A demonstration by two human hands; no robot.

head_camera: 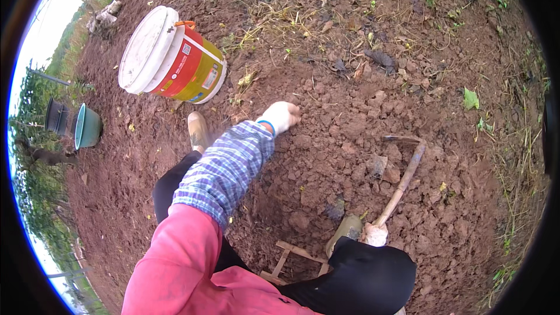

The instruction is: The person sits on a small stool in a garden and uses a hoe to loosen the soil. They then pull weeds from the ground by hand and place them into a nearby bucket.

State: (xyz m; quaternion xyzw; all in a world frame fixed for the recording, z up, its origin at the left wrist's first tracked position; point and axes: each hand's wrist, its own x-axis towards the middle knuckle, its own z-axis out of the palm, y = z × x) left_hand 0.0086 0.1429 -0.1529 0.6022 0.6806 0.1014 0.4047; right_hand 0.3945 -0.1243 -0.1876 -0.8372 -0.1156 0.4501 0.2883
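Note:
My left hand, in a white glove with a blue cuff edge, reaches down to the clumpy reddish-brown soil. Its fingers are bent and soiled at the tips; whether they hold anything cannot be made out. At the lower right, my right hand, in a dirty pale glove, grips the wooden handle of a hoe. The hoe's thin metal blade lies against the loose clods, pointing left. My right knee covers the forearm on that side.
Beyond my left shoe stands a lidded plastic bucket with a red and yellow label bearing writing. A wooden frame lies low between my legs, beside my right shoe. Farther left are a green tub and a dark container.

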